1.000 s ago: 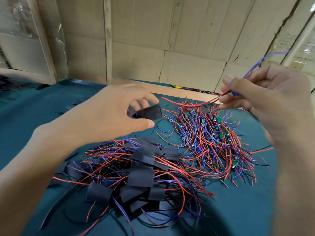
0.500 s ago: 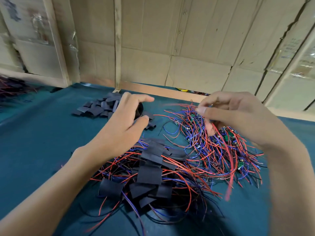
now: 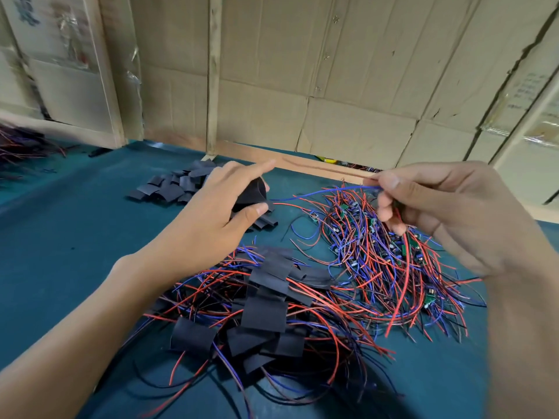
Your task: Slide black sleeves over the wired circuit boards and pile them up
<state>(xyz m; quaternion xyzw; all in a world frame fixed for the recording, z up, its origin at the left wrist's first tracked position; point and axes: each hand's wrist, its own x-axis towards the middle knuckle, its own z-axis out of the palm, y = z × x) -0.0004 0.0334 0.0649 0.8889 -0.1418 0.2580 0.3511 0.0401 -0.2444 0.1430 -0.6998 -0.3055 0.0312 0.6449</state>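
Head cam, going left to right: spare empty sleeves (image 3: pixel 169 189) sit far left on the green table (image 3: pixel 60 237), then the left hand (image 3: pixel 211 219) is pinching one black sleeve (image 3: pixel 252 193) between thumb and fingers, mouth facing right. Below it is the finished pile (image 3: pixel 266 303) of sleeved boards. Further right, the unsleeved boards (image 3: pixel 378 252) lie in a tangle of red and blue wires. Right hand (image 3: pixel 447 213) is gripping a wired board's leads, a blue wire (image 3: pixel 317 193) stretching toward the sleeve. I'd say keep the sleeve squeezed open, feed wires first, then pull the board straight in so nothing snags
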